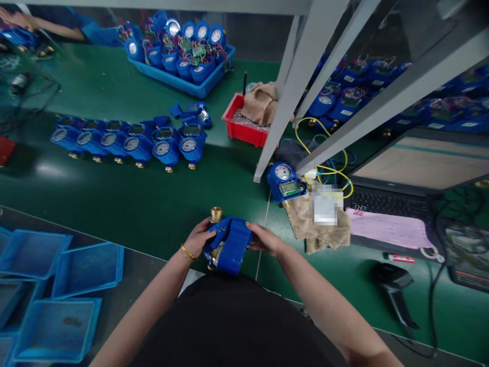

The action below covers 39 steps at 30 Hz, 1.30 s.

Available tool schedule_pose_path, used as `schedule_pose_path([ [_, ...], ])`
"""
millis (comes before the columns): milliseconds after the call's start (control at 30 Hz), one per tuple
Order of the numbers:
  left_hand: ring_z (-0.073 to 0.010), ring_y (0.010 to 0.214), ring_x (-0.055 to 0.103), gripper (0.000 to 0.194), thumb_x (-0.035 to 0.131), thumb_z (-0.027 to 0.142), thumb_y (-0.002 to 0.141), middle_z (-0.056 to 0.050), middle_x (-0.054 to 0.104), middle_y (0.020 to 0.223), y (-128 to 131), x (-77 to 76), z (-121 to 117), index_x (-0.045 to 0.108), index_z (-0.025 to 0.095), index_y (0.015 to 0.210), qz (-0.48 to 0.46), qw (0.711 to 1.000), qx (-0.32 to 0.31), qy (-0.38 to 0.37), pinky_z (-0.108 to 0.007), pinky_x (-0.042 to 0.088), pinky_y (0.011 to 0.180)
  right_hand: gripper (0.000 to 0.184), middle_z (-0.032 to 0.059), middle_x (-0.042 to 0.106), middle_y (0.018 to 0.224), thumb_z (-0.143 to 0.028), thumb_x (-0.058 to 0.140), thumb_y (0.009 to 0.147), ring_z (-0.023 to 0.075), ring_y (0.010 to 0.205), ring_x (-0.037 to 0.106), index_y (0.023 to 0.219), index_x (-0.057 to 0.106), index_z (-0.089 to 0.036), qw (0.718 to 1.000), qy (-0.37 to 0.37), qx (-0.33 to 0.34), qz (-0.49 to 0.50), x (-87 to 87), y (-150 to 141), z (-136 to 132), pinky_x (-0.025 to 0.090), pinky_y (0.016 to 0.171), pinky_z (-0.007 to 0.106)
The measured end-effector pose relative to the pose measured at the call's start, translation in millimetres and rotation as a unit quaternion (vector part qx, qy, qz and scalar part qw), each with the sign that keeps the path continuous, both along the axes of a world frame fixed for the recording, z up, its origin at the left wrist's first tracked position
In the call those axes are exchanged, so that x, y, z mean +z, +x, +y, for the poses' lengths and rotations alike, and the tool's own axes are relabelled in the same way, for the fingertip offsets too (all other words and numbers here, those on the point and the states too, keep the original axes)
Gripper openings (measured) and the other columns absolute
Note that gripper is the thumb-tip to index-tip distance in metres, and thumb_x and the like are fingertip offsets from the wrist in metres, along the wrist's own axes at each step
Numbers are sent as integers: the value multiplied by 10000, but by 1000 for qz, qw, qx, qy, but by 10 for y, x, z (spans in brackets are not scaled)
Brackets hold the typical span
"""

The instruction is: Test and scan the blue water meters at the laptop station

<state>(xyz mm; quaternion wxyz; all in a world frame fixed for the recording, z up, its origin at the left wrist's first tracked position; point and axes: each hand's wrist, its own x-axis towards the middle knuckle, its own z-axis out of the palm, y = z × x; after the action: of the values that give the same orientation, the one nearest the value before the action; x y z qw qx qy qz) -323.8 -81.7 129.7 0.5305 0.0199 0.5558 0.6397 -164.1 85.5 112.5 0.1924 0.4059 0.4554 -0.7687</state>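
Between both hands, close to my body at the table's front edge, is a blue water meter (234,248) with a brass threaded end pointing away from me. My left hand (198,238) grips its left side, thumb on the blue casing. On the opposite side my right hand (265,239) holds the casing, thumb on top and fingers partly hidden. The meter is tilted, so its dial cannot be seen. Ahead and to the right lies another water meter (283,178) with a round dial and a small green-framed display, beside a brown cloth (301,219).
A row of water meters (132,145) stands at left, with a loaded blue tray (202,90) behind. A red bin (244,133) sits near grey frame posts (280,102). Right are a laptop (393,199) and scanner (395,285). Blue trays (89,267) lie lower left. Another person's hand (23,20) shows upper left.
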Motion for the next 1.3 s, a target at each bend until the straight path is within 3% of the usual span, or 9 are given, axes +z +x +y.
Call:
schedule_pose_path([
  [167, -239, 938, 584, 694, 853, 409, 534, -130, 625, 1065, 21, 27, -67, 593, 114, 1106, 58, 998, -20, 28, -309, 474, 838, 829, 102, 554, 1122, -643, 645, 633, 222, 1004, 548, 1287, 428, -182, 975, 184, -44, 113, 206, 159, -146, 456, 890, 366],
  [400, -236, 918, 570, 491, 755, 410, 683, -127, 634, 1016, -6, 228, -23, 622, 98, 1037, 174, 977, -118, 47, -317, 440, 856, 847, 128, 463, 1290, -547, 696, 651, 273, 1160, 487, 1353, 374, -201, 869, 445, 37, 215, 545, 307, -166, 426, 999, 445],
  [500, -252, 944, 571, 500, 722, 441, 709, -133, 626, 1023, -9, 243, -23, 600, 96, 1050, 208, 968, -131, 43, -330, 435, 871, 892, 140, 440, 1299, -539, 715, 640, 284, 1185, 462, 1372, 341, -193, 823, 511, 57, 240, 656, 291, -211, 432, 998, 451],
  [567, -263, 939, 577, 515, 720, 452, 710, -139, 623, 1015, 8, 241, -19, 590, 91, 1053, 222, 964, -139, 35, -332, 441, 851, 888, 152, 441, 1283, -542, 715, 635, 292, 1175, 467, 1359, 348, -183, 814, 524, 55, 245, 676, 263, -253, 443, 985, 458],
  [800, -268, 912, 589, 474, 704, 434, 707, -125, 631, 961, 130, 294, 55, 585, 97, 1018, 208, 971, -115, 13, -334, 452, 818, 873, 141, 445, 1298, -560, 722, 627, 277, 1171, 491, 1340, 374, -195, 870, 431, -23, 239, 469, 209, -332, 468, 974, 430],
  [967, -245, 877, 594, 437, 766, 361, 631, -121, 645, 943, 139, 303, 83, 628, 96, 950, 148, 987, -70, 2, -320, 454, 816, 992, 135, 439, 1327, -570, 805, 551, 278, 1168, 506, 1370, 369, -218, 895, 388, -23, 220, 436, 202, -289, 445, 1006, 449],
  [1100, -208, 802, 587, 502, 797, 275, 504, -97, 648, 902, 149, 185, 57, 643, 104, 951, 52, 998, -8, -16, -292, 459, 753, 1064, 159, 506, 1280, -686, 774, 523, 277, 1124, 544, 1373, 362, -195, 932, 264, -93, 232, 437, 187, -153, 463, 976, 441],
  [1167, -177, 724, 571, 497, 791, 263, 449, -69, 644, 828, 172, 95, 37, 639, 118, 899, 1, 999, 28, -31, -271, 454, 697, 964, 161, 550, 1250, -741, 689, 600, 268, 1092, 571, 1337, 412, -184, 950, 180, -128, 221, 380, 169, -122, 473, 955, 432],
  [1300, -151, 647, 547, 436, 808, 292, 422, -55, 618, 717, 220, -84, 30, 622, 102, 768, -68, 994, 62, -57, -269, 453, 663, 798, 138, 635, 1132, -817, 486, 699, 286, 1064, 595, 1148, 587, -165, 974, 107, -158, 120, 149, 58, -286, 506, 880, 430],
])
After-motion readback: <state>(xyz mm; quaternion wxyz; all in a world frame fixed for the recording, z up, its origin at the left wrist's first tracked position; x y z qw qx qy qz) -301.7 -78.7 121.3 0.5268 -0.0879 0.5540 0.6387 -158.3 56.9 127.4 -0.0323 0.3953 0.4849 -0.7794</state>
